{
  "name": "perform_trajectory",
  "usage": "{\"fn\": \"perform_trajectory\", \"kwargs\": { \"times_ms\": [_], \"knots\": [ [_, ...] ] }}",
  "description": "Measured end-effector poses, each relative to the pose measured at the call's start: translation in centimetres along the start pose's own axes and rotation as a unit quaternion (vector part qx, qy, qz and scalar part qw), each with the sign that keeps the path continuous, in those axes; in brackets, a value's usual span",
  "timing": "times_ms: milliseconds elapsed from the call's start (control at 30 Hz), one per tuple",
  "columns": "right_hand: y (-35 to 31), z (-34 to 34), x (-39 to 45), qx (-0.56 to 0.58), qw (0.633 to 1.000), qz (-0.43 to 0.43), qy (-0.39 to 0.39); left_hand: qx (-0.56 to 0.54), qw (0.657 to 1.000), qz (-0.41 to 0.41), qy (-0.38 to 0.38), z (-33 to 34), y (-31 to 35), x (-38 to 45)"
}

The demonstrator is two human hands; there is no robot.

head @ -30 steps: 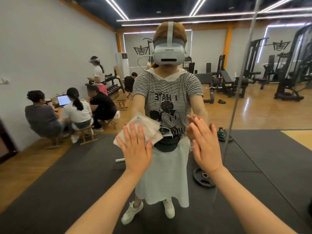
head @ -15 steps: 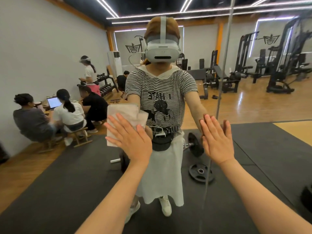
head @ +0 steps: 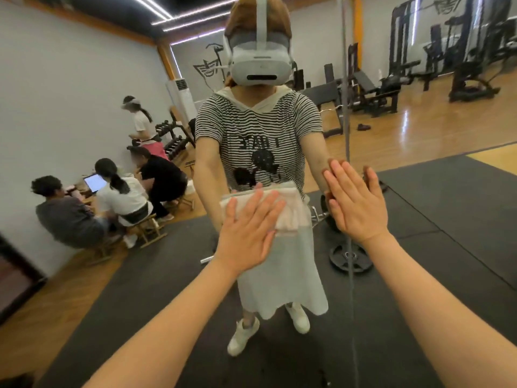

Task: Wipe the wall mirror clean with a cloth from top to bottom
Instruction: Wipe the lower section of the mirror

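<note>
A large wall mirror (head: 84,79) fills the whole view and reflects a gym. My left hand (head: 247,233) lies flat with straight fingers, pressing a folded whitish cloth (head: 288,211) against the glass at about waist height of my reflection. Part of the cloth is hidden under the palm. My right hand (head: 355,203) rests flat on the glass to the right of the cloth, fingers straight and together, right beside a vertical seam (head: 347,107) between two mirror panels. It holds nothing.
The mirror shows a person in a striped shirt with a headset, several people seated at the left around a laptop (head: 94,182), weight plates (head: 351,259) on a dark mat, and gym machines (head: 461,65) at the back right.
My left hand has slid the cloth to the right and downward across the glass. My right hand has stayed flat by the seam. The view has tilted lower.
</note>
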State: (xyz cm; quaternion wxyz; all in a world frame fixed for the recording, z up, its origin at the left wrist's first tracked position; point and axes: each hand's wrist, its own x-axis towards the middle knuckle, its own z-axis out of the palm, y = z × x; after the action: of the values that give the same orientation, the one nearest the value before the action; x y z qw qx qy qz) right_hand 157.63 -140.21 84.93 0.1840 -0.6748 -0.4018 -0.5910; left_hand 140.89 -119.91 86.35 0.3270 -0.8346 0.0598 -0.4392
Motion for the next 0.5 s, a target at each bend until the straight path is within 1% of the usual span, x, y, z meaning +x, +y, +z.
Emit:
{"fn": "perform_trajectory", "kwargs": {
  "times_ms": [100, 200, 267, 300, 333, 433, 500],
  "knots": [
    [-0.4, 0.1, -0.2, -0.002, 1.000, 0.004, 0.022, 0.000, 0.995, -0.101, 0.026, -1.7, -2.5, 3.0],
    [-0.4, 0.0, 0.1, -0.004, 1.000, 0.015, 0.026, -0.021, 0.985, -0.171, 0.032, -2.0, -1.2, 4.7],
    [-0.5, 0.1, 0.0, -0.011, 0.999, 0.019, 0.034, -0.024, 0.980, -0.194, 0.037, -1.4, 0.5, 4.8],
    [-0.5, 0.1, 0.0, -0.011, 0.999, 0.025, 0.036, -0.021, 0.981, -0.187, 0.037, -0.9, 1.3, 4.8],
    [-0.6, 0.1, 0.0, -0.006, 0.999, 0.032, 0.038, -0.017, 0.986, -0.162, 0.032, -0.5, 2.2, 4.7],
    [-0.5, 0.0, 0.3, 0.014, 0.998, 0.053, 0.045, -0.004, 0.999, -0.037, 0.014, 0.7, 4.9, 4.0],
    [-0.4, -0.2, 0.3, 0.024, 0.996, 0.067, 0.044, 0.004, 1.000, -0.016, 0.013, 1.0, 6.1, 3.8]
  ]
}}
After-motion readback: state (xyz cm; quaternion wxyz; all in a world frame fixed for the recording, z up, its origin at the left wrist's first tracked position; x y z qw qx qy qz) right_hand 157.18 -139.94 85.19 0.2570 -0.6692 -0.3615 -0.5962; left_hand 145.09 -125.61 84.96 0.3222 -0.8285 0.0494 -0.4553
